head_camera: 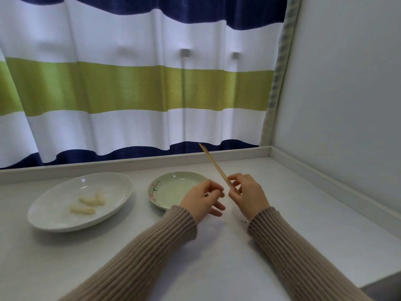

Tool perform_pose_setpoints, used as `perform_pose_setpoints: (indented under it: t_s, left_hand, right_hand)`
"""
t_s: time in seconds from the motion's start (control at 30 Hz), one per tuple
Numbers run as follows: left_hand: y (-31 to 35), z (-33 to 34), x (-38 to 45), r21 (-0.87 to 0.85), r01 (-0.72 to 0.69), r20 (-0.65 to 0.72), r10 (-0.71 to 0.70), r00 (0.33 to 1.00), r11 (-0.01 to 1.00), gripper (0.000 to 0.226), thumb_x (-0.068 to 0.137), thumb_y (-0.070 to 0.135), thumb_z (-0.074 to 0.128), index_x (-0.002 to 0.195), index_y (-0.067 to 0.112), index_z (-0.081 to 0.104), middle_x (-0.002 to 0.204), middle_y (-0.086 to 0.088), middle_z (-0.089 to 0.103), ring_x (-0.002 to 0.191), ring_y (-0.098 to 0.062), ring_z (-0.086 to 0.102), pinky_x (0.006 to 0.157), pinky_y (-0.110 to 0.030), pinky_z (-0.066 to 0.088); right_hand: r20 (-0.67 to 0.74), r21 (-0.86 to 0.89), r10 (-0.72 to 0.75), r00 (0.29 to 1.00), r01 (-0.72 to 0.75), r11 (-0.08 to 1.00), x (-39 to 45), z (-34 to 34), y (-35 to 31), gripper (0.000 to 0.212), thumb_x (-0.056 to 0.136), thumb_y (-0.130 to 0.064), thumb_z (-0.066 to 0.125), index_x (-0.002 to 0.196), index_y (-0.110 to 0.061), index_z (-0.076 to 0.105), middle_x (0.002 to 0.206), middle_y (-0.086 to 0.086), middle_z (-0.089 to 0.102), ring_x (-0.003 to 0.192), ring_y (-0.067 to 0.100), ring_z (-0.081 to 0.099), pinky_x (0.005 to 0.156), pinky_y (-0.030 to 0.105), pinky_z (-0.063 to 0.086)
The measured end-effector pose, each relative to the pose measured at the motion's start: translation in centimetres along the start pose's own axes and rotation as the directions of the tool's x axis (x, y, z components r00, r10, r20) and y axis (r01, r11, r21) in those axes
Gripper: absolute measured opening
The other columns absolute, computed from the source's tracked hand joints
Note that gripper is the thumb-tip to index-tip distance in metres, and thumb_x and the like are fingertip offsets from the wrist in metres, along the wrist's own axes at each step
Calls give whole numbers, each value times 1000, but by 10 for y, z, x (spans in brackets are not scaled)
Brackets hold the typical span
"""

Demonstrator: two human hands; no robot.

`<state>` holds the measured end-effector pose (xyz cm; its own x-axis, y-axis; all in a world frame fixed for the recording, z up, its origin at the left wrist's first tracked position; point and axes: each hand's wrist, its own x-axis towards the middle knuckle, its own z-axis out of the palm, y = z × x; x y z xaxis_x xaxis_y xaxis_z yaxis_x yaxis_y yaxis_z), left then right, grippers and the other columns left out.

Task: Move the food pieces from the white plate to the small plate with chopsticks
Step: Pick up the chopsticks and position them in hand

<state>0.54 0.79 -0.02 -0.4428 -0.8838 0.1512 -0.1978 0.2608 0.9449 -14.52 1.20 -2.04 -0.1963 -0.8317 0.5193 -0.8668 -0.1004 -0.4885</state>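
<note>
Our right hand (247, 193) keeps a closed grip on the chopsticks (213, 164), raised just right of the small plate (173, 192). Our left hand (202, 199) curls loosely, holding nothing, over that plate's right edge. Three food pieces (89, 204) lie on the white plate (54, 216), left of it on the desk (217, 246).

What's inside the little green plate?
The small green plate looks empty, showing only painted pink flowers. The left hand hides its near right edge, so that part cannot be seen.

Dim, backlit curtain (138, 83); soft focus, warped edges

R hand (246, 193) raised, fingers pinched shut; L hand (204, 197) beside it, fingers loosely curled, apart.
</note>
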Motion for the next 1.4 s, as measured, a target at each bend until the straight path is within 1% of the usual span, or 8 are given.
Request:
perform_pose_setpoints:
  t_s: [0.27,0.5,0.63,0.77,0.87,1.07,1.23,1.4]
  left_hand:
    - [9,-22,8,-324,54,-172,-115,978,945,41,88,25,55,125,20,39,111,-9,61,74,-23,69,63,-34,59]
    - [10,-36,10,-441,105,-184,-204,962,892,17,89,24,53,98,10,56,76,-11,70,63,-21,71,60,-36,58]
    - [7,-45,12,-483,83,-236,-221,946,872,16,90,18,52,87,4,59,74,-11,70,65,-22,71,61,-36,60]
    - [8,-53,12,-596,54,-260,-256,931,801,18,90,17,53,86,1,60,70,-12,70,63,-22,71,58,-33,60]
    - [8,-52,11,-632,60,-254,-279,926,773,17,89,17,53,88,1,59,72,-14,70,60,-21,71,56,-33,60]
    - [12,-44,9,-646,94,-184,-274,944,758,16,89,16,53,88,1,58,78,-16,69,62,-23,70,55,-32,60]
    - [19,-68,5,-651,26,-223,-224,949,759,17,89,16,54,86,1,60,75,-15,68,62,-23,69,51,-28,58]
    - [27,-112,-12,-735,-85,-295,-205,933,672,14,87,15,57,87,1,61,70,-11,68,60,-21,70,51,-28,58]
  right_hand:
    - [-174,176,-346,922,375,910,-11,-6,-24,22,80,-7,63,102,-9,63,90,3,62,69,0,49,65,2,41]
    - [-78,206,-473,878,478,854,-16,-2,-27,25,80,-9,62,105,-9,62,90,6,64,73,8,54,67,5,42]
    - [-52,232,-369,928,371,899,-15,-2,-24,29,86,-19,59,114,-14,57,100,4,65,80,9,57,65,8,41]
    - [-23,357,-127,992,127,926,-15,-5,-23,52,84,-56,31,121,-23,48,108,-5,56,88,-1,52,68,10,38]
    - [52,493,-40,998,9,870,-15,-3,-26,64,78,-66,21,125,-27,43,116,-5,52,93,4,54,77,20,45]
    - [39,782,195,980,-152,604,-12,-1,-44,41,96,-46,21,116,-24,49,111,1,58,90,16,59,77,35,52]
    - [76,885,110,991,-118,450,-7,-2,-65,39,86,-51,33,111,-27,51,108,3,60,86,17,60,71,36,54]
    - [98,862,-82,992,-44,505,6,11,-95,51,73,-60,45,114,-30,48,103,-2,60,83,11,60,63,23,51]
